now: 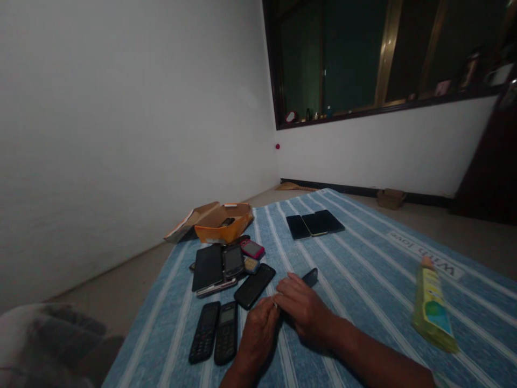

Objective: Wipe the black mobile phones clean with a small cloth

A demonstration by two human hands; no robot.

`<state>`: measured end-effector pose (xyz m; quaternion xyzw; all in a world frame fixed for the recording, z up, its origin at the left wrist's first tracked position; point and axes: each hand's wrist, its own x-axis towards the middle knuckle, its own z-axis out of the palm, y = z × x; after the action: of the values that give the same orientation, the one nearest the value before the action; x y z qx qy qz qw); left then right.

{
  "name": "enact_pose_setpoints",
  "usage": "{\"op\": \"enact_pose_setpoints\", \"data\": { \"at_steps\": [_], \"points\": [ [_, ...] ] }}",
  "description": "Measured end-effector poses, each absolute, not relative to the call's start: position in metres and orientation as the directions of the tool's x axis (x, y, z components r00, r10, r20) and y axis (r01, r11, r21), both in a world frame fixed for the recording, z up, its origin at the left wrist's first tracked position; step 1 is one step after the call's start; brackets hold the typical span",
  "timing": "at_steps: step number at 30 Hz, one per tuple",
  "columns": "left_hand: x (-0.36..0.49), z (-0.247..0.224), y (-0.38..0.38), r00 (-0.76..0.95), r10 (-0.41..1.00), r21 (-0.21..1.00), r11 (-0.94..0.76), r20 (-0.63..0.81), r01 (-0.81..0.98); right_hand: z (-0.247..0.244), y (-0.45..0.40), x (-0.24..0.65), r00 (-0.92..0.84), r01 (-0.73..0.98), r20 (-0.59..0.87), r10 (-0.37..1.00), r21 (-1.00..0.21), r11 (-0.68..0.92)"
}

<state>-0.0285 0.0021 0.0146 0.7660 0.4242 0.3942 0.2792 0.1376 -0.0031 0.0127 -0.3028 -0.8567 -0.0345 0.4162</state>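
Note:
Both hands meet low in the middle of the view, over the blue striped cloth [161, 323]. My right hand [301, 304] has its fingers wrapped round a dark phone [311, 277], whose far end sticks out beyond them. Beside it, my left hand [260, 328] is closed, its fingertips touching the right hand's at something small and pale that is mostly hidden. Just left of my left hand lie two keypad phones [205, 331], side by side. A black phone [254, 285] lies beyond the left hand, next to a pile of phones [233, 261] and a dark flat case [207, 268].
An open orange box [226, 233] with a phone inside stands behind the pile. Several dark phones [315, 223] lie in a row farther back. A yellow-green bottle [434, 312] lies at the right. A white wall [141, 108] rises at the left.

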Motion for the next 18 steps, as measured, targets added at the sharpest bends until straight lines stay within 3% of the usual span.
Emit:
{"op": "enact_pose_setpoints", "data": {
  "at_steps": [18],
  "points": [
    [-0.030, 0.018, 0.004, 0.343, 0.890, 0.776, -0.437, 0.300, 0.455, -0.005, 0.011, 0.162, -0.356, 0.698, 0.742, 0.569, -0.194, 0.690]
  ]
}}
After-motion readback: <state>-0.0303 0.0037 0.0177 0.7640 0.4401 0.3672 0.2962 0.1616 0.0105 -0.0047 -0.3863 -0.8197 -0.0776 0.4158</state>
